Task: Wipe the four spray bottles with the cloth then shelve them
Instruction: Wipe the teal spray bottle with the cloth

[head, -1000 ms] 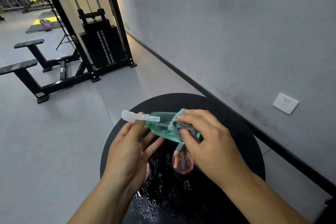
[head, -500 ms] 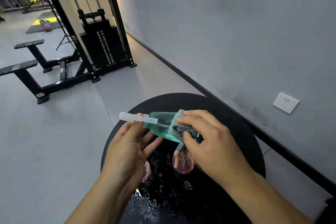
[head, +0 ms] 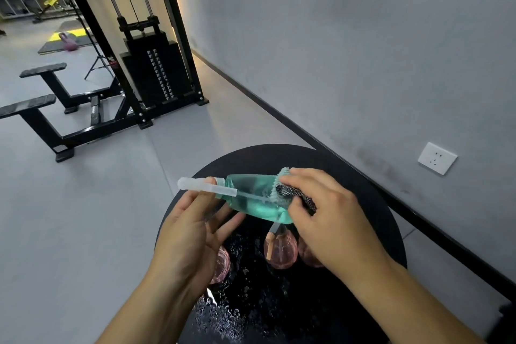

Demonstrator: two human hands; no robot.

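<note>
Three pink bottles (head: 280, 250) part-hidden – hands (head: 329, 220) cover green bottle (head: 255, 198) base

Pink bottles (head: 280, 248) crowd the table (head: 363, 204) beneath; its far half lies free.

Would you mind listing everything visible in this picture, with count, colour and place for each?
Translucent teal plastic spray bottle: one, teal with clear cap, held sideways above the table.
Teal fluffy cloth with grey mesh side: one, pressed on the teal bottle's body.
Translucent pink round bottles: three visible, pink, on the table under the hands, partly hidden.
Round black table: one, black, wet with droplets near the front.
White wall socket: one, on the grey wall, right.
Black cable weight machine: one, against the wall, left background.
Purple kettlebell: one, on a far mat.
Left hand: fingers pinch the bottle's cap end.
Right hand: grips the cloth against the bottle.
</note>
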